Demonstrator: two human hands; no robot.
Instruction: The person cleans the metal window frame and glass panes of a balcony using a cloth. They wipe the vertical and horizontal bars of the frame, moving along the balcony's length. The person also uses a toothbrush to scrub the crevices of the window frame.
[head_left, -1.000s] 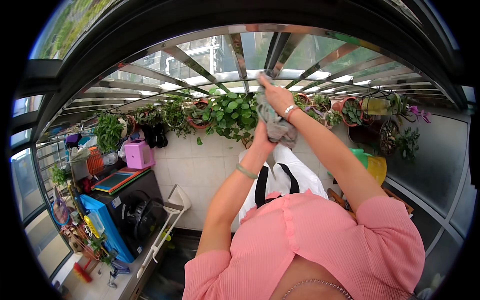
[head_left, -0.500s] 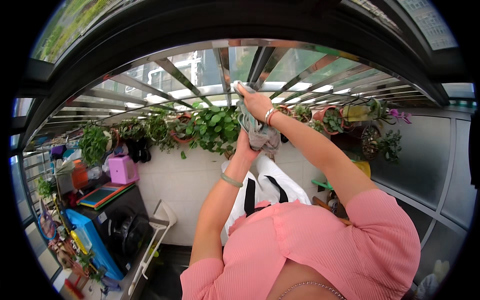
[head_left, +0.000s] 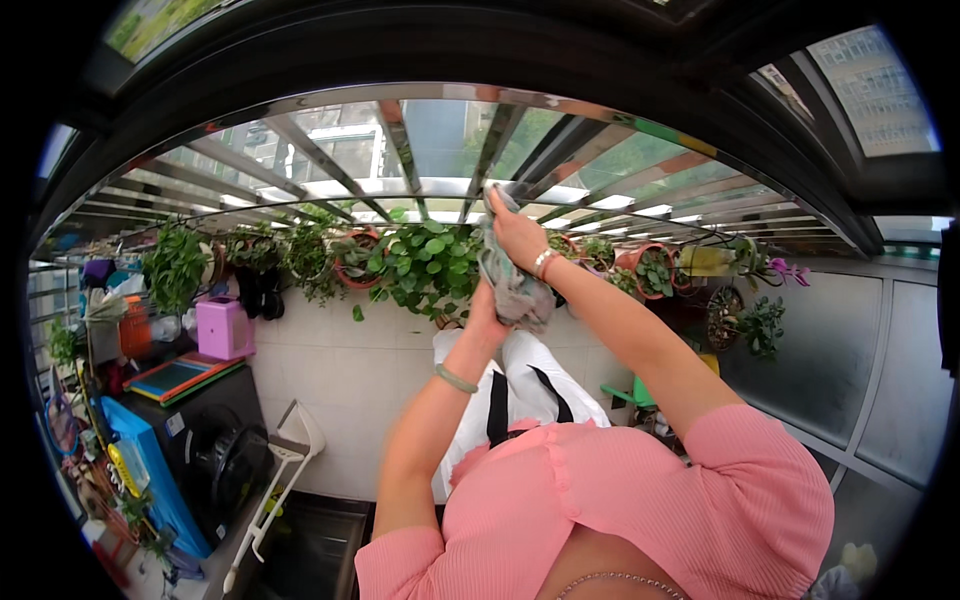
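A grey-green patterned cloth hangs bunched between my hands in front of the metal railing. My right hand is closed on its upper part, with the top end of the cloth against the bars. Lower down, my left hand grips the cloth's near side; the bunched folds hide part of its fingers. Directly left of the cloth, a leafy green potted plant reaches close to both hands.
Potted plants line the railing, including a terracotta pot on the right. At left, a purple box and coloured trays sit on a black appliance. A white folding rack stands beside it. Frosted panels close the right side.
The view has turned a little, so the surroundings sit further left. Both hands, still on the cloth, have shifted slightly right along the railing and a little lower.
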